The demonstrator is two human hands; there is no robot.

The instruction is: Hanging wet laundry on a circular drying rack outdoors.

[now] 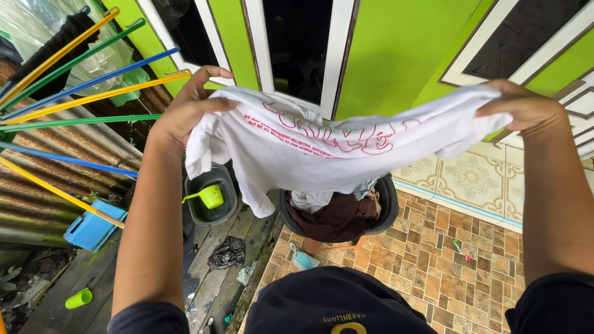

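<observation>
- Two hands hold a white shirt (pixel 322 145) with red print stretched out in the air; the left hand (pixel 185 108) pinches one end, the right hand (pixel 523 105) clenches the other.
- Below the shirt, between both grips, a dark basin (pixel 391 201) holds clothes.
- Below the left grip sits a grey bucket (pixel 210 216) with a green scoop (pixel 209 196).
- Coloured rods (pixel 80 99) fan out beside the left grip.

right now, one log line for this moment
left hand: grips white t-shirt | right hand: grips shirt | below: dark tub of laundry
</observation>
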